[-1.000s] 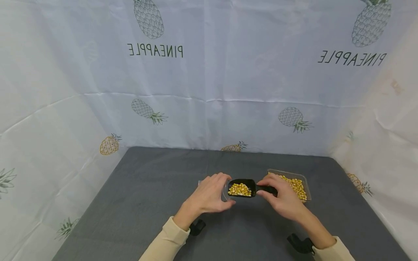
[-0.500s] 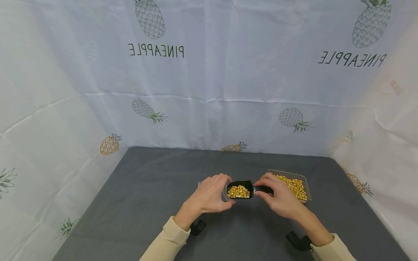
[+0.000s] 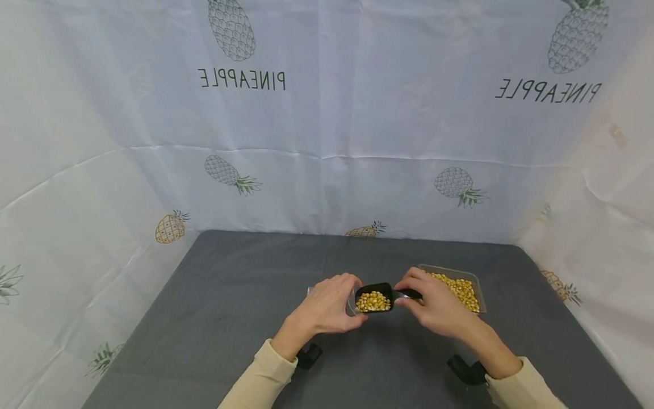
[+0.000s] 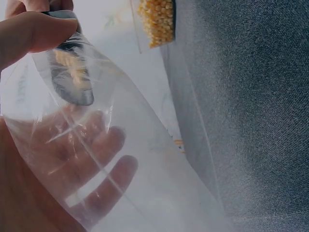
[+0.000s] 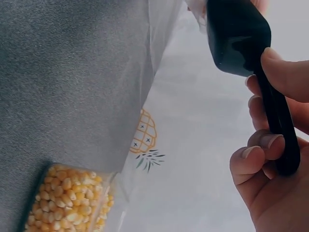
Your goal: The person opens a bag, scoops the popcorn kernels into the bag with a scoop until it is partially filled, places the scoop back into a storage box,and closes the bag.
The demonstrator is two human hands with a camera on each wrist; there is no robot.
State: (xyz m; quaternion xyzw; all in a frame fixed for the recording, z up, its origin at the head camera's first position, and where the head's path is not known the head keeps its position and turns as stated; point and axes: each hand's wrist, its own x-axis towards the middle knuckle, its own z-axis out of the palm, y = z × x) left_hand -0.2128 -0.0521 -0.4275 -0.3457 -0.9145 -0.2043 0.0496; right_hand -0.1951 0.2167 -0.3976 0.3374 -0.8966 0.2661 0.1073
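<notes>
My left hand (image 3: 329,307) holds a clear plastic bag (image 4: 145,145) at its mouth, thumb on the near edge and fingers showing through the film. My right hand (image 3: 434,301) grips the handle of a black scoop (image 5: 239,38), with the thumb laid along it. Yellow corn kernels (image 3: 373,301) fill the scoop's bowl. The front of the bowl sits within the bag's mouth, between my left thumb and fingers, and shows through the film in the left wrist view. Most of the bag is hidden behind my left hand in the head view.
A clear rectangular container (image 3: 480,291) of corn kernels stands on the grey table (image 3: 245,272), right of the scoop and partly behind my right hand. White pineapple-print curtains (image 3: 327,113) rise at the table's back and sides.
My right hand and the scoop have shifted slightly left, bringing the bowl further into the bag's mouth. My left hand has stayed nearly still. The kernels remain in the scoop.
</notes>
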